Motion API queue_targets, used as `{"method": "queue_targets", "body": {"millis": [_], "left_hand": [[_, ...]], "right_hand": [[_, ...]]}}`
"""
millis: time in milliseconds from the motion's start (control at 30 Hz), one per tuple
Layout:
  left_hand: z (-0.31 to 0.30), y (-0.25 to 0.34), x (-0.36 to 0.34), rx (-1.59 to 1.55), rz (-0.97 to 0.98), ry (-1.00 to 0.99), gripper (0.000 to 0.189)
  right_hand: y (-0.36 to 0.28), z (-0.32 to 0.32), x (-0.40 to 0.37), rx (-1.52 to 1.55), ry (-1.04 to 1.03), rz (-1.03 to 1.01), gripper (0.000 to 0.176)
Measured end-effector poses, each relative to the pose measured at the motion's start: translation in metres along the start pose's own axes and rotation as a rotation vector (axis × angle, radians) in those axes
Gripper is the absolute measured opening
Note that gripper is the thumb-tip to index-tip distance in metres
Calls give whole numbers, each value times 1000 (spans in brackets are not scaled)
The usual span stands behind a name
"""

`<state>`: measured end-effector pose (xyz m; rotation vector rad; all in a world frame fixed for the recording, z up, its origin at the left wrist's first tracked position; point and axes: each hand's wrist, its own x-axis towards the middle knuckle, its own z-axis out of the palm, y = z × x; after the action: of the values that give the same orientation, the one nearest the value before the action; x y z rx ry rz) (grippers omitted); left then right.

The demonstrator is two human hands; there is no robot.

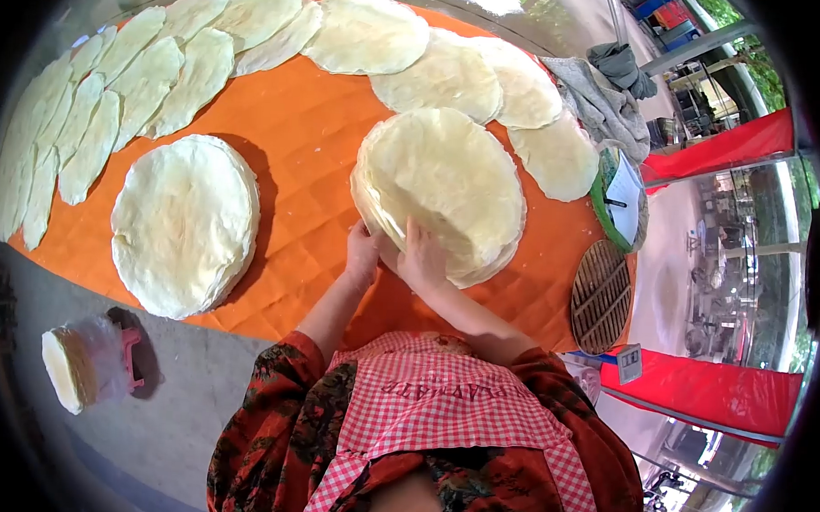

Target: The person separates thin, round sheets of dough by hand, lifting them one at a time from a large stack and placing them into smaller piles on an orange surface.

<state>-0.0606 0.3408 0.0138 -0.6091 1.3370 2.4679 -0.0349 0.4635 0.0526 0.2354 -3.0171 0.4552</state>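
Observation:
A thick stack of pale, thin round flatbreads (458, 172) lies on the orange cloth, right of the middle. At its near left edge, my left hand (363, 253) grips the rim of the breads, its fingers partly hidden by the edge. Beside it, my right hand (422, 259) is closed on the same near edge, with fingers over the top sheet. How many sheets lie between the fingers cannot be made out. A second tall stack of flatbreads (185, 226) sits apart on the left.
Overlapping single flatbreads (364, 33) line the far and left edges of the orange cloth (310, 153). On the right are a round slatted board (600, 299), a green-rimmed tray (621, 205) and a grey cloth (601, 100). Bagged flatbreads (70, 370) stand lower left.

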Motion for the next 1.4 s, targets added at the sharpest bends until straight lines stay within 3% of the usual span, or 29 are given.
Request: {"method": "queue_targets", "body": {"millis": [100,200,233,300,333,367,400,433,467,500,533,600,700,800,900,933,967,1067,1267,1400], "left_hand": [[1,-8,1,178,63,90,26],[2,-7,1,285,42,170,24],[2,-5,0,306,17,189,24],[5,-1,-2,257,-4,224,23],[9,-1,-3,231,-16,239,23],[7,-5,-1,198,-24,230,23],[2,-12,4,166,-30,219,23],[-4,-17,9,136,-35,208,23],[-7,-21,13,172,-28,205,23],[-11,-25,17,207,-21,203,23],[-12,-26,18,242,-15,200,23],[-6,-16,10,207,-38,201,22],[-6,-12,8,172,-54,173,23],[-11,-15,5,130,6,128,25],[-8,-19,-5,194,85,158,25],[-6,-18,-7,232,111,176,24],[-9,-22,-6,277,98,172,23],[-12,-23,-7,254,76,134,24],[1,-7,-16,212,-6,103,22],[2,-25,0,164,88,93,20]], "right_hand": [[4,4,6,-23,41,-15,46],[30,-11,39,-58,-414,220,31],[48,-27,54,140,-274,265,21],[97,-97,101,479,-388,402,33],[134,-121,124,667,-286,460,39],[159,-170,154,574,-408,403,45],[130,-234,157,665,-275,377,45],[210,-242,201,372,-266,340,44],[249,-269,226,389,-285,291,43],[224,-306,225,348,-151,259,42],[213,-327,228,562,-145,229,33],[167,-347,218,194,-130,85,26],[110,-302,176,-249,68,-87,24],[64,-207,121,-288,5,85,8],[27,-96,57,-265,-70,-91,10],[18,-61,44,-252,-165,-44,9],[21,-26,31,-201,-120,-117,9],[21,-5,23,-140,-124,-175,9],[2,-28,19,-156,-196,-193,10],[-10,-27,14,-121,-241,-199,14]]}}
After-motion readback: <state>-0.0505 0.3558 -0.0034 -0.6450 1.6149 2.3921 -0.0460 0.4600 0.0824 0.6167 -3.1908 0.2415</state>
